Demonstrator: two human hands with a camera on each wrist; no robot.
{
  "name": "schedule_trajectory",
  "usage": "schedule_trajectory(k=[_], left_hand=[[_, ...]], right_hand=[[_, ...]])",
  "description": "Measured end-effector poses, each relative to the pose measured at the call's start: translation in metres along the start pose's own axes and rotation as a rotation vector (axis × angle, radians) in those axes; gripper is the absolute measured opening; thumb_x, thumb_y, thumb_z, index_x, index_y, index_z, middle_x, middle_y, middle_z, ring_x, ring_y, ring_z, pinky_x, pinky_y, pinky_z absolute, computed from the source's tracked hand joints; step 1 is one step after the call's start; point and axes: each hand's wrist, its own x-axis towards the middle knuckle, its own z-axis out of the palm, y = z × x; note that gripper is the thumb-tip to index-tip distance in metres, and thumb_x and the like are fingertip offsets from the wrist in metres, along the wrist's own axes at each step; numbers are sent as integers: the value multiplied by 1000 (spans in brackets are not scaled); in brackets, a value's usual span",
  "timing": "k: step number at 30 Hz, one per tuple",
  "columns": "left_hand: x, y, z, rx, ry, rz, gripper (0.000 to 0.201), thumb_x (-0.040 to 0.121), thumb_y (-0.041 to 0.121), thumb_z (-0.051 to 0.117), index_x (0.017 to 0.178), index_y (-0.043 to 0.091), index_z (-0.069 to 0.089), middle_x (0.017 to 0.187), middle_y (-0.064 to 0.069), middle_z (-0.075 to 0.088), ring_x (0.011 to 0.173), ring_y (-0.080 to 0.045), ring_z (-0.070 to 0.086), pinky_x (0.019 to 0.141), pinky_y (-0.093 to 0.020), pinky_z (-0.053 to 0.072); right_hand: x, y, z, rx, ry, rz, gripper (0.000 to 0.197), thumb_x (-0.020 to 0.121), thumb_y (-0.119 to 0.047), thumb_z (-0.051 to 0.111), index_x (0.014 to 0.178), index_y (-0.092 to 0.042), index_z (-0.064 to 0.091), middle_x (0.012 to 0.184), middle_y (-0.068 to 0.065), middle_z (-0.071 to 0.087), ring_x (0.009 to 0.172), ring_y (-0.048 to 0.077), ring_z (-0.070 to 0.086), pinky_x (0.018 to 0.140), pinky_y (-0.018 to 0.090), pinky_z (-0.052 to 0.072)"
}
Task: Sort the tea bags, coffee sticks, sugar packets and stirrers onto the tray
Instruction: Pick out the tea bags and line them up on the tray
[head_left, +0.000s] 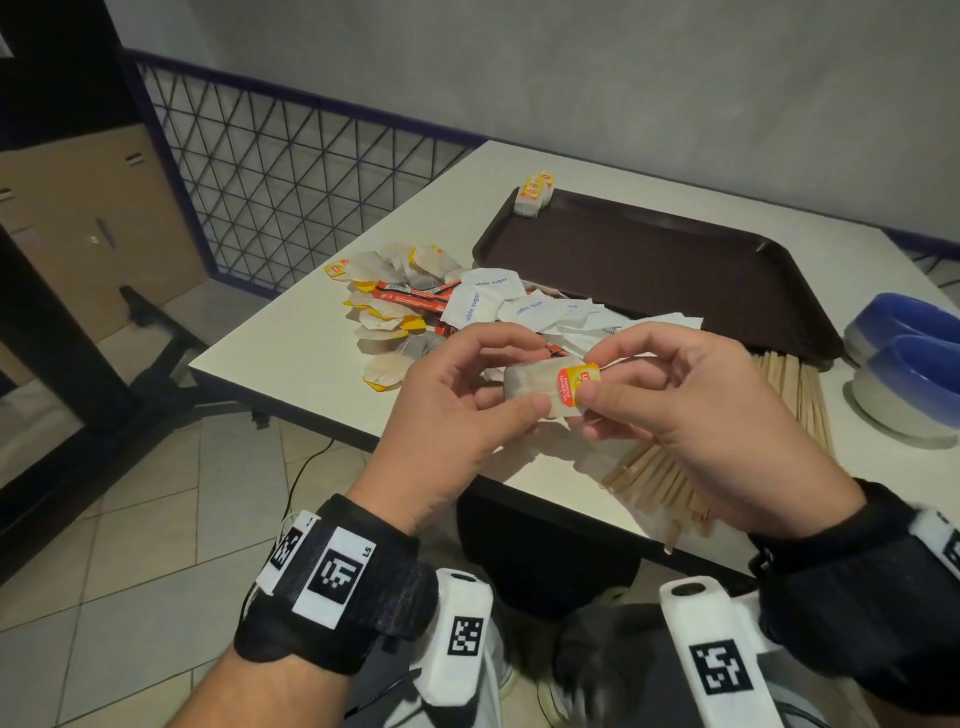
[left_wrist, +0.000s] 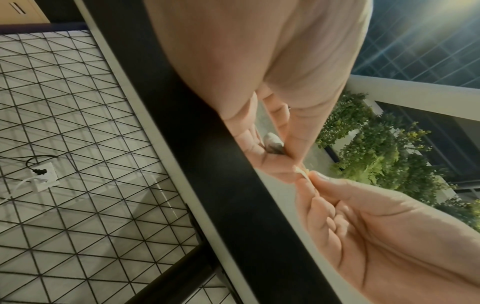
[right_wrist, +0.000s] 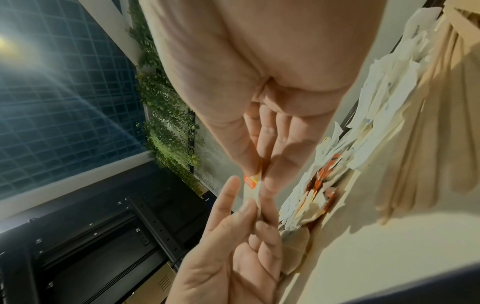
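Both hands hold one tea bag (head_left: 535, 384) above the table's near edge. My left hand (head_left: 457, 400) pinches the white bag end, and my right hand (head_left: 675, 410) pinches its red and yellow tag (head_left: 577, 382). The tag (right_wrist: 253, 180) shows between my right thumb and fingers in the right wrist view. On the table behind lie a mixed pile of tea bags (head_left: 387, 291), red coffee sticks (head_left: 415, 293) and white sugar packets (head_left: 485, 301). Wooden stirrers (head_left: 670, 478) fan out under my right hand. A few tea bags (head_left: 535, 193) stand in the far left corner of the brown tray (head_left: 675, 270).
Two blue and white bowls (head_left: 906, 364) sit at the table's right edge. A black wire-mesh fence (head_left: 291, 171) runs along the left behind the table. Tiled floor lies below the table's near edge.
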Motion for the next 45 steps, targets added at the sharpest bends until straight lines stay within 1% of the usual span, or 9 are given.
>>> schedule_trajectory(k=[5,13,17,21,25,29,35,40,45], left_hand=[[-1,0,1,76,-21,18,26,85,1,79,84,27,75,112,-3,74,86,-20,69,71,-35,60],[0,-3,3,110,-7,5,10,88,7,77,91,16,78,98,-1,77,75,-17,70,70,-29,57],[0,-4,3,105,-11,-3,9,89,9,77,89,18,78,101,-1,76,79,-26,71,77,-43,62],[-1,-4,4,92,-21,-1,8,89,10,76,88,17,78,103,-2,76,88,-34,71,84,-52,62],[-1,-5,3,93,-11,1,8,88,10,77,87,17,79,104,2,75,93,-25,71,89,-55,60],[0,-6,3,111,-6,9,13,89,12,78,85,24,80,104,3,75,97,-26,71,91,-59,57],[0,-4,0,132,-7,23,12,91,13,76,89,25,77,88,1,74,83,-22,68,86,-49,60],[-1,-3,3,2,69,49,17,87,2,77,93,15,68,84,13,71,77,-6,68,74,-23,58],[0,-9,4,-55,165,87,23,86,-2,77,93,17,65,88,8,69,83,-11,67,74,-26,56]], right_hand=[[1,1,-1,-46,13,-44,24,81,3,77,102,3,67,79,21,76,71,32,73,69,38,64],[1,0,-1,-142,10,-102,22,81,0,80,100,-1,68,76,14,77,70,28,75,70,40,64],[2,1,1,-190,31,-132,19,83,1,79,97,-3,68,72,11,76,63,26,72,67,40,64],[4,-2,3,-238,52,-173,18,83,4,78,95,-4,68,71,9,75,66,37,71,69,50,62],[6,-3,4,-326,49,-214,20,83,5,76,93,-10,68,72,7,75,70,40,69,70,59,58],[7,-4,7,-506,68,-300,21,80,-7,80,88,-22,69,71,-1,72,64,20,69,68,47,60],[8,-15,11,-685,24,-409,18,80,-15,79,91,-24,68,71,-6,71,63,13,68,64,39,58],[13,-20,11,-721,-45,-416,22,82,-13,81,97,-24,69,72,-3,71,64,14,69,64,40,59],[19,-23,8,-610,-136,-318,21,84,-21,81,103,-22,71,87,1,73,76,18,72,69,35,61]])
